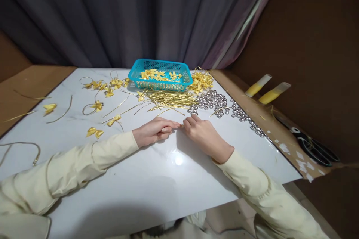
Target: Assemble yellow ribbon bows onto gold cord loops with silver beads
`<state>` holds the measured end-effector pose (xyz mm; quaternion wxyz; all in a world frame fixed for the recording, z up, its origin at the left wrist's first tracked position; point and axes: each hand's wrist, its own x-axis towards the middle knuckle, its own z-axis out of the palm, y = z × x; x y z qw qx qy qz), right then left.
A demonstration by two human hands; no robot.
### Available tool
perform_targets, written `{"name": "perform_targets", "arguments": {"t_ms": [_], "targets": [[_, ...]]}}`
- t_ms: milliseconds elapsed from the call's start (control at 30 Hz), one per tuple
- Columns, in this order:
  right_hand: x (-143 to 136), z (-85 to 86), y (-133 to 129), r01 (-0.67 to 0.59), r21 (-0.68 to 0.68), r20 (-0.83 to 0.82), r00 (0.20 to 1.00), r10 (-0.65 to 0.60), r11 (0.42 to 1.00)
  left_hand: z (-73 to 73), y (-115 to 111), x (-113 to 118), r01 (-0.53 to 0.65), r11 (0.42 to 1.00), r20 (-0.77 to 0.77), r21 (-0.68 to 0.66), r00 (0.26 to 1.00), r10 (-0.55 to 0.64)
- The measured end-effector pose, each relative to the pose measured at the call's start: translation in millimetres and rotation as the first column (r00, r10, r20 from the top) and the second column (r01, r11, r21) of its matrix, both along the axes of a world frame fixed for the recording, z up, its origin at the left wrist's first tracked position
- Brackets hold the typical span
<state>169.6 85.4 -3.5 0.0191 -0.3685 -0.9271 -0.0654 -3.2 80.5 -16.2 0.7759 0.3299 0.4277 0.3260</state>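
Note:
My left hand point(155, 131) is closed, thumb and index finger pressed together and pointing right. My right hand point(202, 133) is closed too, its curled fingers meeting the left fingertips just above the white tabletop. Whatever is pinched between them is too small and covered to make out. Just beyond the hands lies a bundle of gold cords point(171, 99). Several small silver, shiny pieces point(213, 101) are scattered beyond my right hand. To the left of my left hand lie a yellow ribbon bow point(94, 132) and another bow with a cord point(113, 120).
Behind the cords stands a blue plastic basket point(160, 85) with yellow bows inside. A heap of yellow bows point(201, 81) sits beside it. Looped cords with bows point(97, 106) lie left. On the right-hand ledge are two yellow-filled tubes point(274, 93) and black scissors point(314, 148).

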Motion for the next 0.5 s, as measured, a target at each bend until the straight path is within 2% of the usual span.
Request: {"name": "perform_targets", "arguments": {"t_ms": [100, 267, 500], "targets": [[5.0, -1.9, 8.0, 0.038, -0.067, -0.084, 0.995, -0.044, 0.997, -0.5, 0.2, -0.1, -0.012, 1.0, -0.017, 0.01, 1.0, 0.012], [8.9, -5.5, 17.0, 0.004, -0.137, -0.123, 0.992, -0.021, 0.991, -2.2, 0.6, -1.7, 0.008, 0.999, -0.006, 0.033, 1.0, -0.007], [5.3, -8.6, 11.1, -0.032, -0.095, -0.077, 0.997, 0.024, 0.995, 0.0, 0.7, -2.0, 0.009, 1.0, -0.003, -0.004, 1.0, -0.009]]}}
